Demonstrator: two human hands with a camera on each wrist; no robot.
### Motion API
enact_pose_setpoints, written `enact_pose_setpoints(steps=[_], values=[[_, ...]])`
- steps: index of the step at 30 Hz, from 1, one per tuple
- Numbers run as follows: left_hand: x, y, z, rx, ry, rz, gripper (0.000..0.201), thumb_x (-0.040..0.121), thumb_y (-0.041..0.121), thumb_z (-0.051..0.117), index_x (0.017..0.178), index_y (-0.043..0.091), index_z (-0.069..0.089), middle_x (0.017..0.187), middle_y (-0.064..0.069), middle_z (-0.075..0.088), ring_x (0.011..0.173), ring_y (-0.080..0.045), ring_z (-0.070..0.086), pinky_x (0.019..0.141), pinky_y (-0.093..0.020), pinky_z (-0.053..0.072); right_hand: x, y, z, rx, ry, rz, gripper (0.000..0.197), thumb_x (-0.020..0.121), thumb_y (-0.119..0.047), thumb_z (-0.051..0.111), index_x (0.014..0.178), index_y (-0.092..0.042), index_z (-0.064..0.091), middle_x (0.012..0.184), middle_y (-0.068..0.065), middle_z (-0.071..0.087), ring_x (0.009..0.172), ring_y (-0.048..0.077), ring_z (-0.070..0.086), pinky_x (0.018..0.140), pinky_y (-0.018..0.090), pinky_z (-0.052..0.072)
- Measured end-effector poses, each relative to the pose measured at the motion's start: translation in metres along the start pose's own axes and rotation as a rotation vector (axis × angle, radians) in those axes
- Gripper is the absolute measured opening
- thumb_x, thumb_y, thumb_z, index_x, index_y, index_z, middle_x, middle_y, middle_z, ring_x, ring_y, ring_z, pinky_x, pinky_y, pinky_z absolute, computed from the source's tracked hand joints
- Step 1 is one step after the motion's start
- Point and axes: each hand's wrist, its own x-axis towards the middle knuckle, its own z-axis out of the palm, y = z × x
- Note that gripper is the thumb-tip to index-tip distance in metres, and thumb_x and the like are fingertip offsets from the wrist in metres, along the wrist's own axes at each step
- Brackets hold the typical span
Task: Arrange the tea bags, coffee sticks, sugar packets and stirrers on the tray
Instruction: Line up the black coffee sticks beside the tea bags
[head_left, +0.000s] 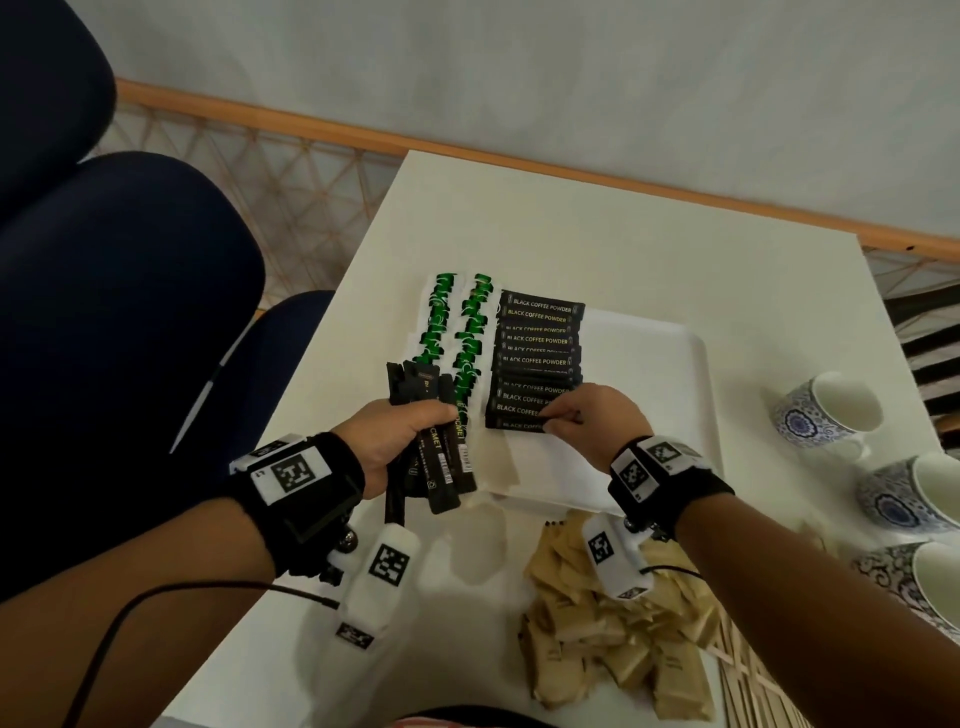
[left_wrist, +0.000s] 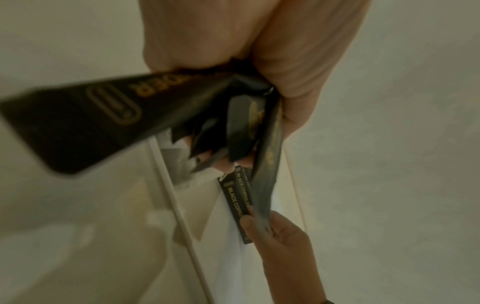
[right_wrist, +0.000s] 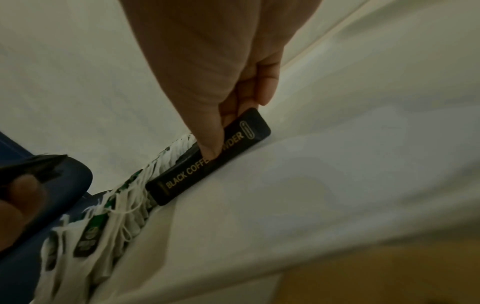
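Right hand (head_left: 592, 418) pinching one coffee stick (right_wrist: 210, 158) flat beneath fingertips to extend the row (head_left: 537, 358), left hand (head_left: 400, 441) fisted round spare sticks (head_left: 439, 457) as ready supply.

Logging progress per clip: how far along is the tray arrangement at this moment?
Roughly halfway. Done: two rows of tea bags and a column of coffee sticks lie on the tray. In hand: the right hand is laying a coffee stick at the near end of the column, while the left hand grips a bundle of sticks. Left: sugar packets and wooden stirrers sit off the tray.
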Motion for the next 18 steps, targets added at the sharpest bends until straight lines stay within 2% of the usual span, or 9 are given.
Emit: enact_pose_setpoints(steps=[4, 9, 14, 18], values=[[0.008, 0.007, 0.001, -0.019, -0.019, -0.002, 0.019, 0.085, 0.02, 0.068, 0.098, 0.007, 0.065, 0.082, -0.011, 0.068, 0.067, -0.025, 0.066, 0.054, -0.032, 0.056, 0.004, 0.001, 0.003, 0.007, 0.043, 0.029, 0.015, 0.085, -0.031, 0.065, 0.098, -0.03, 0.071, 0.099, -0.007, 0.064, 0.09, 0.013, 0.06, 0.081, 0.03, 0.05], [0.016, 0.01, 0.002, -0.022, -0.018, -0.014, 0.019, 0.085, 0.018, 0.067, 0.099, 0.005, 0.065, 0.078, -0.012, 0.069, 0.065, -0.026, 0.066, 0.059, -0.035, 0.057, 0.008, 0.002, 0.005, 0.003, 0.102, -0.006, 0.016, 0.085, -0.035, 0.066, 0.099, -0.028, 0.069, 0.097, -0.007, 0.059, 0.091, 0.012, 0.055, 0.079, 0.028, 0.047], [0.022, 0.013, 0.004, -0.029, -0.004, -0.024, 0.018, 0.086, 0.017, 0.066, 0.097, 0.003, 0.066, 0.075, -0.013, 0.069, 0.057, -0.023, 0.066, 0.052, -0.03, 0.056, 0.009, 0.002, 0.003, -0.055, 0.13, -0.048, 0.017, 0.086, -0.04, 0.063, 0.098, -0.029, 0.069, 0.093, -0.007, 0.061, 0.09, 0.013, 0.053, 0.076, 0.026, 0.045], [0.025, 0.014, 0.007, -0.039, -0.008, -0.031, 0.018, 0.086, 0.015, 0.066, 0.098, 0.002, 0.066, 0.076, -0.014, 0.068, 0.058, -0.023, 0.065, 0.053, -0.032, 0.056, 0.011, 0.0, 0.002, -0.088, 0.165, -0.08, 0.018, 0.085, -0.041, 0.065, 0.094, -0.027, 0.07, 0.09, -0.005, 0.062, 0.091, 0.015, 0.052, 0.078, 0.028, 0.043]])
